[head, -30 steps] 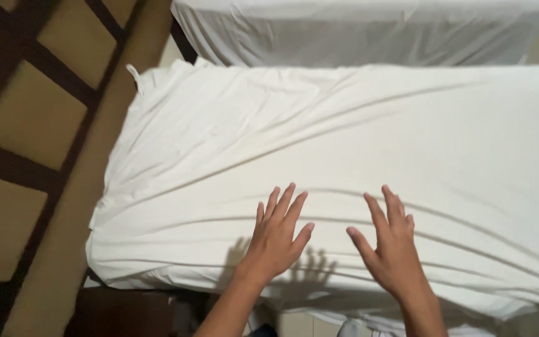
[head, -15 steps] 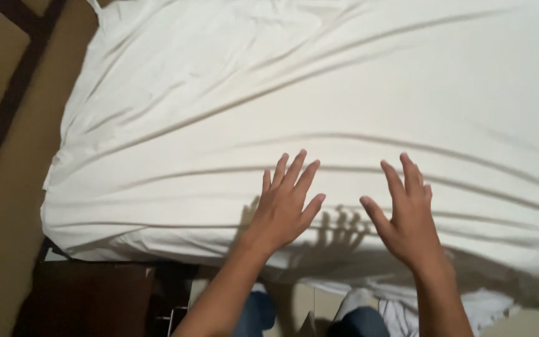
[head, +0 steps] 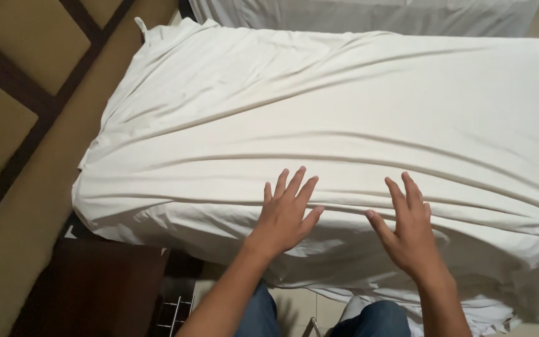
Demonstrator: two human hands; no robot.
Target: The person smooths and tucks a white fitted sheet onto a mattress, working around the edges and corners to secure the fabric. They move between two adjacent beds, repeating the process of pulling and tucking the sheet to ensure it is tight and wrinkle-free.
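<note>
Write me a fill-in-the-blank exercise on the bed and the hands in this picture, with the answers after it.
1. Both hands, the left hand and the right hand, lie flat with fingers ____ on the sheet.
2. The sheet on the bed is ____ in colour.
3. The sheet's surface is not smooth but ____.
4. The carpet lies to the ____ of the bed.

Answers: spread; white; wrinkled; left

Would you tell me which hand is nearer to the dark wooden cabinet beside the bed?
Left. The left hand rests near the cabinet on the white sheet; the right hand lies farther off.
</note>
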